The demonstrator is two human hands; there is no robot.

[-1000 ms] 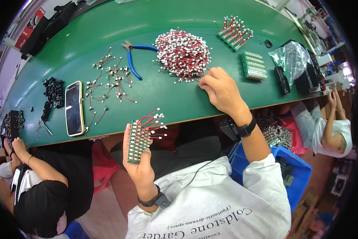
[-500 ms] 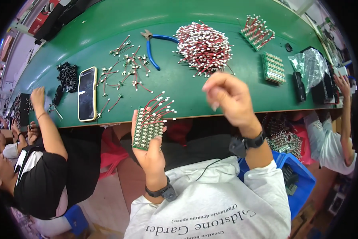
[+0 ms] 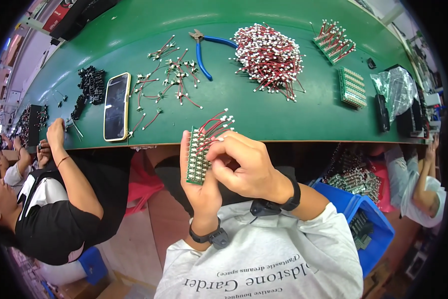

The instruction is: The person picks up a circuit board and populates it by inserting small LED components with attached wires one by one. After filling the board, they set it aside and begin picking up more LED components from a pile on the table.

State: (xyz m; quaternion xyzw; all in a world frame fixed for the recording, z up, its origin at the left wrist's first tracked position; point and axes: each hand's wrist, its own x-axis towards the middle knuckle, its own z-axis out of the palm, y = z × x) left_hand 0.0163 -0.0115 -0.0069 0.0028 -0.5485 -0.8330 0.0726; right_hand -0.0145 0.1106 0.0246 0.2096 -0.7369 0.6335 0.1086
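The left hand (image 3: 204, 197) keeps a firm grip on a green rectangular circuit panel (image 3: 198, 167) studded with rows of small pale components, thumb on the near right side and fingers behind it. The panel is held up in front of the counter's near edge, steeply tilted, and short red leads with white plugs (image 3: 215, 127) fan out from its upper right part. The right hand (image 3: 251, 167) is bent over the panel's right side, thumb and forefinger curled toward each other; whether this grip pinches a lead cannot be told.

Beyond the hands, on the green counter (image 3: 283, 122), a dense heap of red leads with white plugs (image 3: 268, 60) lies at the far middle. Blue-handled metal pliers (image 3: 200, 59) sit left of it, one handle reaching the heap's edge. Nearer and to the left are scattered loose red leads (image 3: 176, 74), then a pale-framed phone with a dark screen (image 3: 117, 107) and a cluster of small black parts (image 3: 91, 84).

Right of the heap lie a green panel bristling with red leads (image 3: 333, 45), a block of green panels (image 3: 352, 87) and a crumpled clear plastic bag (image 3: 397, 89).
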